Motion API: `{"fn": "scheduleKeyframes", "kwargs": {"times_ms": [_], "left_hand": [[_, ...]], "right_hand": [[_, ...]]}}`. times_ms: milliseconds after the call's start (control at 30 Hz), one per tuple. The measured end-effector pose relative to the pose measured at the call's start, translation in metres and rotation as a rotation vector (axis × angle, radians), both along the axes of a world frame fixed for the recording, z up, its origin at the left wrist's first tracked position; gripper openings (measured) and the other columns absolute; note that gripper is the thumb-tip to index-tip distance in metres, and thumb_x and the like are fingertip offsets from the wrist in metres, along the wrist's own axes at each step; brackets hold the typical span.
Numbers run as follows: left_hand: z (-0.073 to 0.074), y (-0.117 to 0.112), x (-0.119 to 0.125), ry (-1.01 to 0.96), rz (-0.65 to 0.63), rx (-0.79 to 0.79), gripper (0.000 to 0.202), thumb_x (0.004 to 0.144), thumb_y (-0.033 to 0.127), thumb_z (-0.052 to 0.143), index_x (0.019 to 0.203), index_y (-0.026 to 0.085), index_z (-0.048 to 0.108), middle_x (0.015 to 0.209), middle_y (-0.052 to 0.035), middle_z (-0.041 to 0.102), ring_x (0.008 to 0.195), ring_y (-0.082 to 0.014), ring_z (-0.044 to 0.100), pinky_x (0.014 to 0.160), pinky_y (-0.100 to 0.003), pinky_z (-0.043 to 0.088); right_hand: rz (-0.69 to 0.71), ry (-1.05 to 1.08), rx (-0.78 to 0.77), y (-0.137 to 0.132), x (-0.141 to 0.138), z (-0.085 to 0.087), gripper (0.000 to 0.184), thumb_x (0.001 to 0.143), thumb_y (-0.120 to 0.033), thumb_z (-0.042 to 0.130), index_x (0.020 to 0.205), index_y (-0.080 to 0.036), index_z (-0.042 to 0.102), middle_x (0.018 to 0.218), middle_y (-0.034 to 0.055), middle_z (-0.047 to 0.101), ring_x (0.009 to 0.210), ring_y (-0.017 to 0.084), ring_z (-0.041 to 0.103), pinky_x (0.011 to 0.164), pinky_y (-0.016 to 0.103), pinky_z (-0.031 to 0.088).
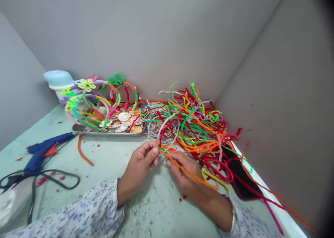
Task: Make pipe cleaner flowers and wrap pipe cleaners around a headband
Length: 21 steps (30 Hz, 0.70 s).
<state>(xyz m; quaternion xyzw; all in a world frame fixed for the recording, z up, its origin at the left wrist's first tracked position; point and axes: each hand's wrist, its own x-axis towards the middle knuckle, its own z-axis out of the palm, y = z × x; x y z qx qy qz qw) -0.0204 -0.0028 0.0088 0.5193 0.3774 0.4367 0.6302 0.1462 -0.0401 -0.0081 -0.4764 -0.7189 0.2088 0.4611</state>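
My left hand [142, 161] is closed, its thumb and fingertips pinching the lower end of a thin, pale headband [159, 128]. The hoop stands upright above the fingers. Orange pipe cleaner [193, 175] runs from the pinched end across the back of my right hand [186, 172] toward the wrist. The right fingers are bent close to the strand, just right of the left thumb; their tips are partly hidden, so the grip there is unclear. A bit of green shows at the pinched end. Behind the hoop lie several coiled wire hoops [153, 132].
A large heap of coloured pipe cleaners [206, 126] spreads at the right over a dark flat object [244, 180]. Decorated headbands [114, 95] stand in a metal tray [109, 134] of seashells [124, 117]. A blue glue gun [39, 154] with a black cord lies left; behind is a blue-lidded container [58, 79].
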Motion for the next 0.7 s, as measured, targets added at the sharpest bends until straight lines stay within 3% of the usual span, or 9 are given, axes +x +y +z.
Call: {"fn": "scheduleKeyframes", "kwargs": {"times_ms": [100,200,433,700], "left_hand": [[-0.002,-0.003,0.002,-0.033,-0.086,-0.046,0.016,0.088,0.032,0.054,0.084,0.016,0.052,0.058,0.0050,0.049,0.054,-0.0074,0.038,0.054,-0.019,0.031],[-0.004,-0.005,0.003,-0.005,-0.188,-0.048,0.015,0.087,0.031,0.056,0.086,0.016,0.054,0.058,0.0045,0.051,0.054,-0.0074,0.041,0.055,-0.019,0.033],[-0.010,-0.003,0.005,0.007,-0.290,-0.065,0.017,0.084,0.031,0.060,0.085,0.015,0.055,0.057,0.0047,0.051,0.052,-0.0076,0.043,0.053,-0.020,0.035],[-0.009,-0.004,0.005,0.054,-0.321,-0.085,0.021,0.078,0.033,0.066,0.082,0.014,0.056,0.063,0.0046,0.051,0.049,-0.0059,0.044,0.051,-0.020,0.035]], "right_hand": [[-0.080,0.217,-0.101,0.006,0.003,-0.008,0.019,0.089,-0.023,0.052,0.105,-0.024,0.062,0.090,0.0034,0.067,0.076,0.016,0.064,0.069,0.028,0.051],[-0.056,0.361,-0.143,0.007,0.006,-0.014,0.019,0.091,-0.028,0.049,0.105,-0.026,0.062,0.081,0.0005,0.066,0.061,0.012,0.061,0.060,0.025,0.051],[-0.025,0.333,-0.082,0.004,0.005,-0.011,0.008,0.084,-0.028,0.061,0.090,-0.023,0.064,0.078,0.0001,0.064,0.069,0.013,0.060,0.063,0.024,0.048],[-0.015,0.377,-0.213,0.005,0.004,-0.008,0.012,0.084,-0.032,0.059,0.082,-0.020,0.062,0.071,-0.0012,0.060,0.061,0.011,0.054,0.056,0.022,0.045]]}}
